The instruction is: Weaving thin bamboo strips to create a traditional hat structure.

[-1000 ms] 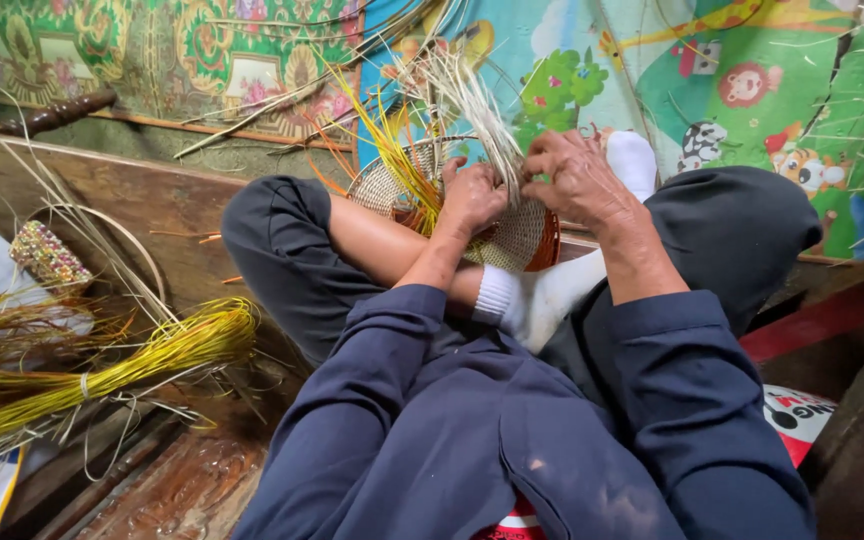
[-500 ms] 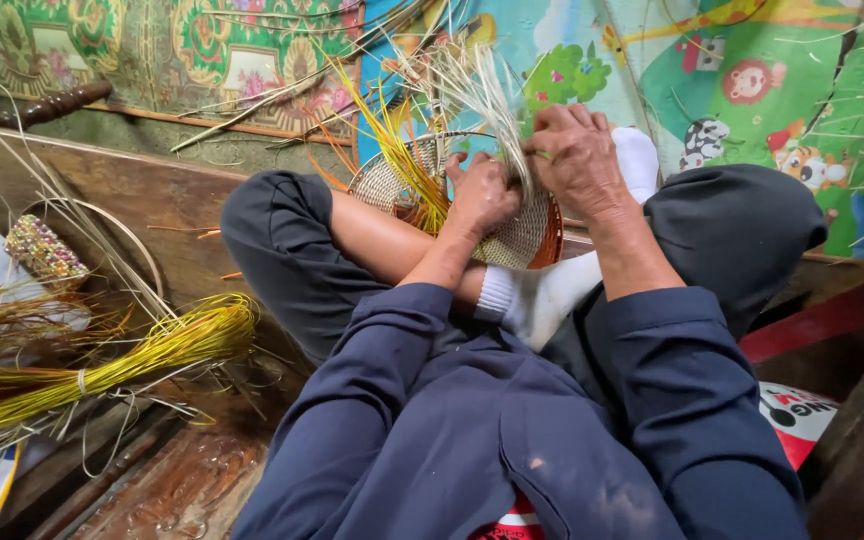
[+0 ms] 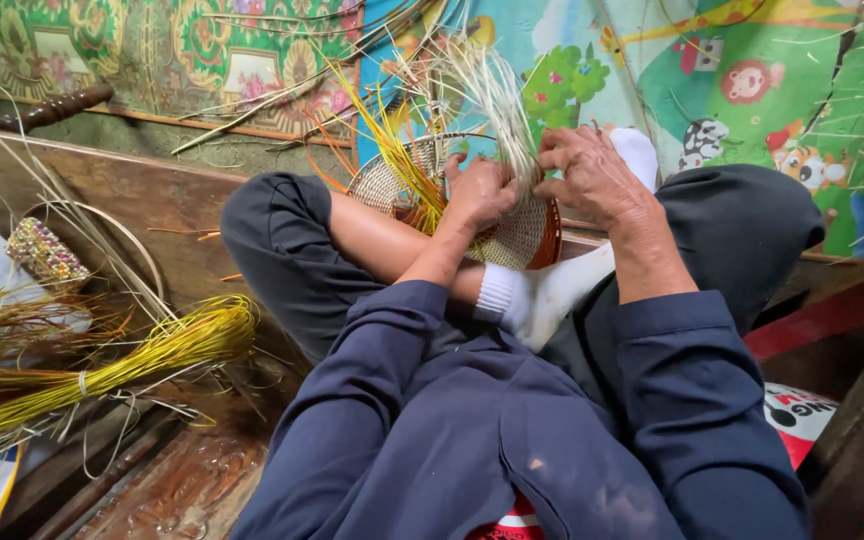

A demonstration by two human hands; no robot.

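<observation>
I sit cross-legged in dark blue clothes with a round half-woven basket (image 3: 527, 232) propped between my knees and white-socked feet. Pale, yellow and orange strips (image 3: 482, 95) stick up from its rim. My left hand (image 3: 479, 193) presses on the woven face and pinches strands near the centre. My right hand (image 3: 592, 175) grips the pale upright strips at the basket's upper right edge. The two hands are almost touching.
A tied bundle of yellow-green strips (image 3: 102, 370) lies on the wooden floor at left, beside a small woven patterned piece (image 3: 47, 252) and a thin hoop (image 3: 102, 215). Patterned mats (image 3: 752, 80) cover the floor ahead. A dark wooden stick (image 3: 52, 107) lies at upper left.
My hands have shifted slightly around the basket rim, the right hand closing further onto the pale upright strips. The basket stays between my knees.
</observation>
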